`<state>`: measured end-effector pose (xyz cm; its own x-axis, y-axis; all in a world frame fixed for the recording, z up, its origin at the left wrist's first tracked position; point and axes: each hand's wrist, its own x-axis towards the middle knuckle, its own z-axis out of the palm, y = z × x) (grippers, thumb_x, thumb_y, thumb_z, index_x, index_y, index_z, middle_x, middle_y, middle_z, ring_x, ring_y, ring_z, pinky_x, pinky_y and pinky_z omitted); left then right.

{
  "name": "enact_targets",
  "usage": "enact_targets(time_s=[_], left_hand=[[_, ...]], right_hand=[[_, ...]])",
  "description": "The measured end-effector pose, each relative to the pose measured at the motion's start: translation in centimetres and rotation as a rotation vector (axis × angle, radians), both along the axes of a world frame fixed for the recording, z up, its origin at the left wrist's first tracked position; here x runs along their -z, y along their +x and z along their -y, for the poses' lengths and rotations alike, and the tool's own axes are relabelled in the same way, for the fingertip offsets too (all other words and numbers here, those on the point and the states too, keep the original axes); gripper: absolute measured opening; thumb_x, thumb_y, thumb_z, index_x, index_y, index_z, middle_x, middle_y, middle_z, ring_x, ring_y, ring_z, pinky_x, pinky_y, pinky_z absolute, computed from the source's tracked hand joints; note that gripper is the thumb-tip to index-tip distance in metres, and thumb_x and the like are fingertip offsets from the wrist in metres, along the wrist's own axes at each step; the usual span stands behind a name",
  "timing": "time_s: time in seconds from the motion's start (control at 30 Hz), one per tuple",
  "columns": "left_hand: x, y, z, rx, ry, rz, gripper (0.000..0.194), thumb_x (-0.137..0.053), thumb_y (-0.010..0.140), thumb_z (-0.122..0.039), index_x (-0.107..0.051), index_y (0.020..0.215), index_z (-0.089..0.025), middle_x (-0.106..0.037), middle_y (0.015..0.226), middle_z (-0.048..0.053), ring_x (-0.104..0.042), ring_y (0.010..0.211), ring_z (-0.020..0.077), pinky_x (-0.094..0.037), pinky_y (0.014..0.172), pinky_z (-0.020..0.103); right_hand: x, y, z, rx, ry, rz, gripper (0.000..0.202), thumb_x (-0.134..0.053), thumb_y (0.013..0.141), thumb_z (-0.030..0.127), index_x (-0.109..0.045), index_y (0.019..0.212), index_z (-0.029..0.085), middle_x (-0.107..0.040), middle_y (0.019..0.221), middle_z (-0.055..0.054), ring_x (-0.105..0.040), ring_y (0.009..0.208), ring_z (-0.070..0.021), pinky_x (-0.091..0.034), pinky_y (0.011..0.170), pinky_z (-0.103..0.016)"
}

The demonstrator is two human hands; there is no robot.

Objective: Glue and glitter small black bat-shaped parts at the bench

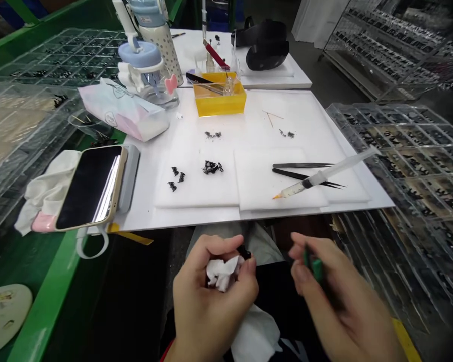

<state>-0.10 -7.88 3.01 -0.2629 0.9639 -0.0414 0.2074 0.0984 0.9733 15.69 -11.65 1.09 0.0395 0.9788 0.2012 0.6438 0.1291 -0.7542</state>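
Observation:
My left hand [211, 296] is closed around a crumpled white tissue [223, 272]. Between its thumb and fingertips it pinches a small black piece [243, 252], mostly covered by the fingers. To its right, my right hand [340, 296] is closed on a small green object [316, 269] whose kind is hidden by the fingers. More white tissue [257, 334] hangs below the left hand over the lap. Both hands are in front of the table's near edge. On the white foam pad [196, 196] lie a cluster of small black parts [212, 168] and several single ones beside it.
Black tweezers [304, 166] and a syringe [326, 173] with an orange tip lie at right. A yellow box [221, 103] holds tools at the back. A phone [90, 186], tissue pack [124, 110] and cup [147, 70] stand left. Compartment trays [403, 151] flank the table.

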Motion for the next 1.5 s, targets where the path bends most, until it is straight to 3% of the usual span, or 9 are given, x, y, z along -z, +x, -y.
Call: enact_targets(time_s=[0.1,0.2,0.33,0.57,0.73,0.93,1.03,1.27,1.5], left_hand=[[0.0,-0.6,0.4,0.018,0.062,-0.126,0.017,-0.066,0.072,-0.012,-0.062,0.083,-0.025,-0.058,0.065,-0.008,-0.056,0.053,0.0079,-0.047,0.049,0.016],[0.2,-1.0,0.8,0.001,0.172,-0.218,0.023,-0.066,0.074,-0.006,-0.062,0.085,-0.025,-0.059,0.068,-0.008,-0.057,0.058,0.0074,-0.049,0.054,0.016],[0.3,-1.1,0.9,0.039,0.290,-0.198,0.030,-0.069,0.070,-0.002,-0.066,0.089,-0.025,-0.061,0.065,-0.009,-0.057,0.055,0.0056,-0.048,0.053,0.013],[-0.7,-1.3,0.7,-0.023,-0.068,0.066,0.024,-0.073,0.067,-0.010,-0.072,0.083,-0.027,-0.060,0.055,-0.009,-0.051,0.046,0.0025,-0.042,0.045,0.006],[-1.5,-0.6,0.5,-0.021,-0.197,0.439,0.022,-0.073,0.068,-0.010,-0.075,0.083,-0.027,-0.056,0.053,-0.009,-0.046,0.040,-0.0017,-0.037,0.043,0.003],[-1.2,-0.9,0.5,0.199,-0.291,0.706,0.023,-0.075,0.072,-0.010,-0.075,0.087,-0.027,-0.059,0.058,-0.008,-0.051,0.043,-0.0003,-0.040,0.043,0.004],[-0.6,-1.3,0.5,0.313,-0.295,0.757,0.023,-0.073,0.075,-0.011,-0.074,0.090,-0.029,-0.060,0.060,-0.007,-0.053,0.044,0.0001,-0.042,0.045,0.005],[-0.3,-1.5,0.5,0.352,-0.336,0.782,0.023,-0.073,0.076,-0.014,-0.074,0.092,-0.030,-0.060,0.065,-0.007,-0.053,0.046,-0.0006,-0.042,0.046,0.004],[-0.3,-1.8,0.2,0.404,-0.378,0.750,0.025,-0.073,0.076,-0.014,-0.075,0.095,-0.031,-0.059,0.067,-0.007,-0.052,0.048,0.0004,-0.042,0.047,0.007]], right_hand=[[-0.8,-1.7,-0.9,-0.138,0.033,0.017,0.049,-0.047,0.091,0.020,-0.040,0.138,0.032,-0.064,0.104,-0.002,-0.063,0.092,-0.0150,-0.052,0.079,-0.025],[-1.1,-1.6,-1.7,-0.271,0.060,0.049,0.044,-0.048,0.091,0.015,-0.047,0.134,0.025,-0.066,0.090,-0.002,-0.063,0.084,-0.0142,-0.052,0.075,-0.025],[-1.6,-2.1,-2.2,-0.262,0.185,0.088,0.035,-0.052,0.088,0.010,-0.059,0.122,0.013,-0.068,0.086,-0.006,-0.064,0.079,-0.0150,-0.052,0.070,-0.027],[-1.8,-2.4,-2.2,-0.261,0.253,0.076,0.023,-0.056,0.085,0.008,-0.061,0.108,0.011,-0.071,0.096,-0.005,-0.064,0.085,-0.0125,-0.047,0.079,-0.025],[-0.1,-2.0,-2.6,-0.324,0.224,-0.116,0.029,-0.054,0.085,0.004,-0.058,0.111,0.015,-0.068,0.104,-0.004,-0.061,0.099,-0.0124,-0.045,0.089,-0.024],[2.3,-2.2,-3.1,-0.320,0.198,-0.381,0.034,-0.050,0.085,0.001,-0.058,0.110,0.022,-0.065,0.101,-0.001,-0.057,0.102,-0.0130,-0.047,0.087,-0.025],[2.8,-2.2,-3.0,-0.322,0.209,-0.435,0.036,-0.052,0.084,0.000,-0.058,0.111,0.023,-0.064,0.102,-0.001,-0.056,0.103,-0.0124,-0.046,0.090,-0.024],[2.9,-2.1,-2.8,-0.388,0.131,-0.515,0.039,-0.046,0.088,0.004,-0.058,0.118,0.026,-0.066,0.105,-0.003,-0.061,0.093,-0.0137,-0.050,0.074,-0.024],[2.8,-1.8,-2.9,-0.419,0.022,-0.549,0.035,-0.044,0.092,0.011,-0.060,0.117,0.030,-0.060,0.073,0.000,-0.057,0.063,-0.0126,-0.049,0.061,-0.027]])
